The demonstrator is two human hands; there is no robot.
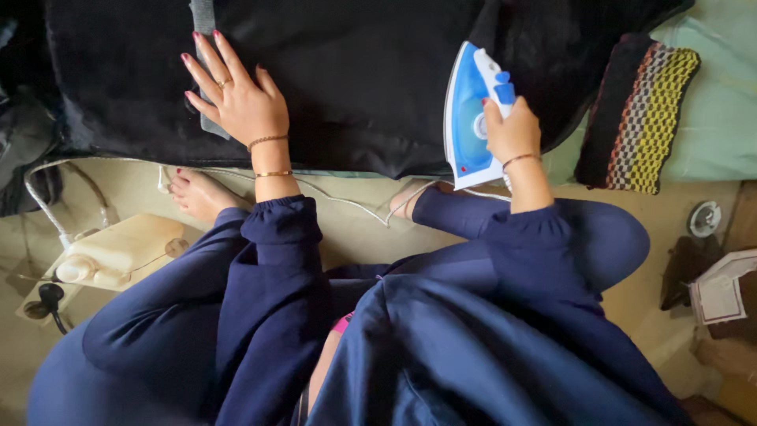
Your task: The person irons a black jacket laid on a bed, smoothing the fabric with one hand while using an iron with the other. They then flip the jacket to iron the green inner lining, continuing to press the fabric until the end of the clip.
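Head view, person sitting on the floor with legs folded, in dark blue clothes.

Left hand: lying flat, fingers spread wide, pressing on a black cloth that is lying spread across the top of the view. Fingertips are touching a narrow grey strip running along the cloth. Nothing is being gripped. A ring and two bangles are showing on this hand and wrist.

Right hand: closed around the handle of a blue and white iron. The iron is sitting on the black cloth near its lower edge, well apart from the left hand, its pointed end facing away from the person. Whether the soleplate is lying fully flat, I cannot tell.

A white cord is trailing from the iron across the floor, passing by both bare feet, toward the left.

A pale plastic bottle is lying on its side at lower left. A knitted piece with black, yellow and reddish stripes is lying to the right of the iron on a pale green sheet.
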